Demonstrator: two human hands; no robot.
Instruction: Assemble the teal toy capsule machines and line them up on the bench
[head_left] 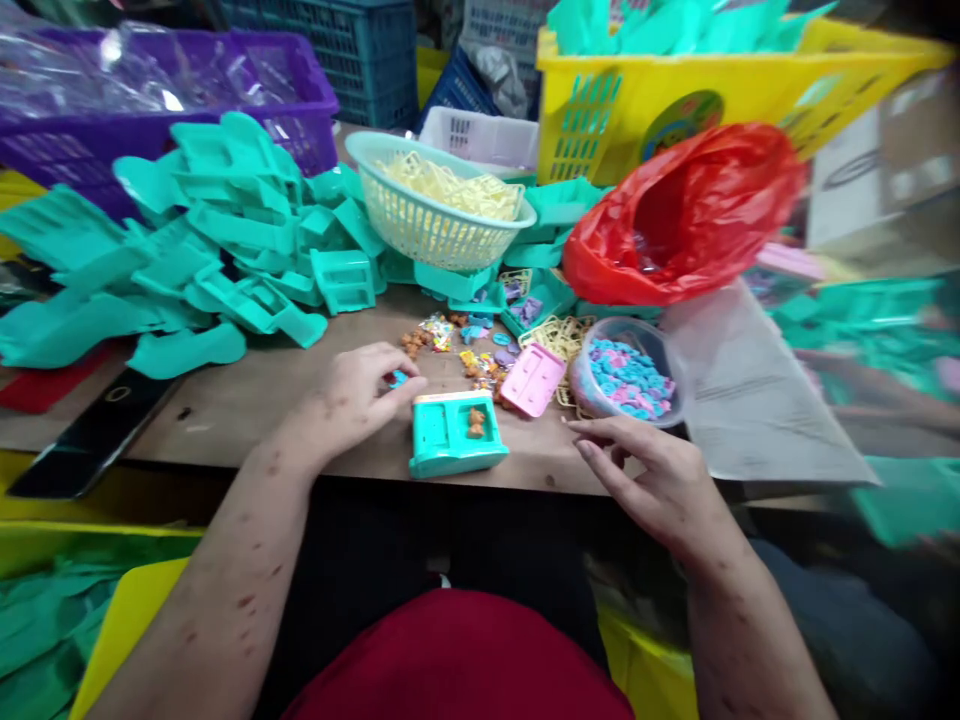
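Note:
A small teal plastic tray lies on the brown table in front of me, with a little brown figure in its right compartment. My left hand sits just left of the tray, fingers pinched on a tiny blue piece. My right hand hovers right of the tray, fingers spread and holding nothing, just below a clear bowl of blue and pink small parts. A pink plastic panel lies between tray and bowl.
A heap of teal plastic shells covers the left of the table. Behind stand a pale basket of yellow pieces, a red plastic bag, a yellow crate and a purple crate. Small loose trinkets lie mid-table. A phone lies left.

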